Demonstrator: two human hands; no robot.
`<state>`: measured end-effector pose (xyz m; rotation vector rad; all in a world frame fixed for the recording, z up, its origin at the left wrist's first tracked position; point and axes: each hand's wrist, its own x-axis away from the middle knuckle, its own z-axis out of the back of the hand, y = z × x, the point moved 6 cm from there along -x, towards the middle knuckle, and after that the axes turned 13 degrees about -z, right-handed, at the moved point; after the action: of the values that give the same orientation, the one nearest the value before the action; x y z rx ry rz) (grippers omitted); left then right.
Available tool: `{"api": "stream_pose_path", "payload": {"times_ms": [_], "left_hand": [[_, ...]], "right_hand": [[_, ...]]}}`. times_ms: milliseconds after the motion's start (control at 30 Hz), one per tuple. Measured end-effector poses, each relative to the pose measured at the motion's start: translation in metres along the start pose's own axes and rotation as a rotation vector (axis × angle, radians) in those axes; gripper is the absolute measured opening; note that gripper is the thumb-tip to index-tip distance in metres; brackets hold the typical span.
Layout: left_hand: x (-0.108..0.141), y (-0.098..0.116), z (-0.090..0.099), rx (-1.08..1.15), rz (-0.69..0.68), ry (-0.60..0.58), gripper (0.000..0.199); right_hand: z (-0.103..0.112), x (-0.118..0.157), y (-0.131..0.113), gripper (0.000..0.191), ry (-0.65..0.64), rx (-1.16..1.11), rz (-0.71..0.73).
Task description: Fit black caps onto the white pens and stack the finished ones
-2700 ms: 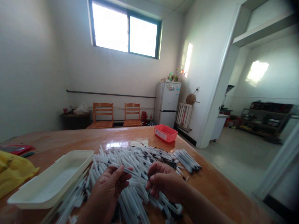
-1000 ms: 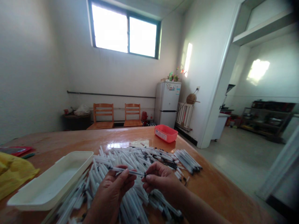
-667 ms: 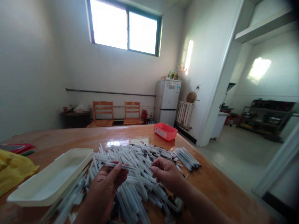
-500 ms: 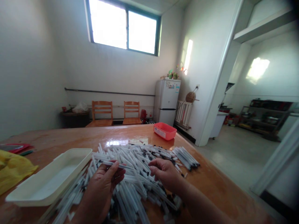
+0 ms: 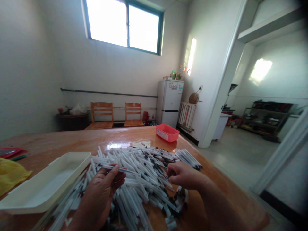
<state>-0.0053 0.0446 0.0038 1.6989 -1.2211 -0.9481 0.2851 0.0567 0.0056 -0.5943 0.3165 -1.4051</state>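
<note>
Slim translucent white plastic pen tubes with black ends (image 5: 134,166) lie heaped crisscross on the surface (image 5: 204,199).

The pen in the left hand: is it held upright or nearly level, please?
Nearly level: the pen lies across the left hand, pinched under the thumb, dark end leftward.

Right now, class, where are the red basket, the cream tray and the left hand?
Red basket (image 5: 166,136): head view, on its front wall.
Cream tray (image 5: 45,188): head view, on its bare inside floor.
Left hand (image 5: 102,186): head view, on the back of the hand.
</note>
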Motion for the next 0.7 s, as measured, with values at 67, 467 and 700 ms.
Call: {"api": "stream_pose_path", "payload": {"times_ms": [67,467,700], "left_hand": [[-0.001,0.0,-0.001,0.001,0.002,-0.009,0.022],[0.0,0.001,0.0,0.013,-0.001,-0.005,0.024],[0.0,0.0,-0.001,-0.001,0.0,-0.021,0.021]], "right_hand": [[0.002,0.002,0.006,0.013,-0.017,0.059,-0.029],[-0.014,0.047,-0.04,0.016,-0.241,0.228,0.127],[-0.026,0.052,-0.053,0.031,-0.132,0.481,0.119]]}}
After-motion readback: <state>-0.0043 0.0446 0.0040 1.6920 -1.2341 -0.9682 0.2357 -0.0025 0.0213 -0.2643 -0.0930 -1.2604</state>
